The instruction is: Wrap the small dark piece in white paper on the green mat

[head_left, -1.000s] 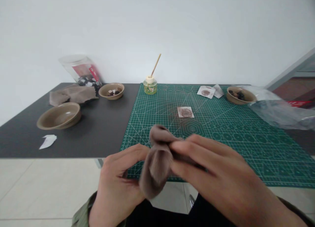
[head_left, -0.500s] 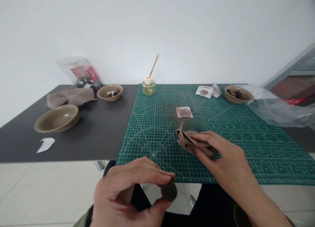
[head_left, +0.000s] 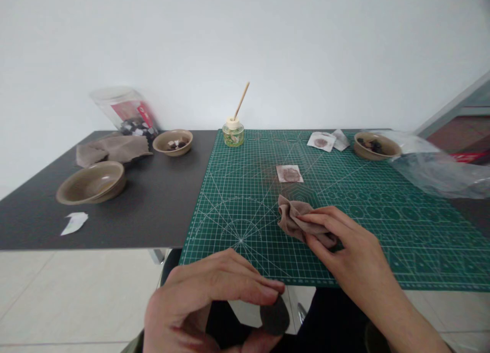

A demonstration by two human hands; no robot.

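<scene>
My left hand point(head_left: 206, 304) hovers below the table's front edge, pinching a small dark flat stone point(head_left: 274, 317) between thumb and fingertips. On the green cutting mat point(head_left: 383, 215), my right hand point(head_left: 346, 245) grips a crumpled brown cloth point(head_left: 296, 217), fingers closed over its right part. A small square patch with a brown blot point(head_left: 289, 173) lies on the mat just beyond the cloth.
A glass bottle with a stick point(head_left: 233, 133) stands at the mat's far edge. At the far right are a bowl of dark stones point(head_left: 376, 145), paper pieces point(head_left: 322, 141) and a plastic bag point(head_left: 436, 169). Left: empty bowl point(head_left: 92, 182), small bowl point(head_left: 172, 142), brown cloth point(head_left: 111, 149), jar point(head_left: 124, 113), paper scrap point(head_left: 74, 222).
Both hands held the cloth together a second ago. My right hand then set the cloth down on the mat, while my left hand drew back with the dark stone and sank slightly.
</scene>
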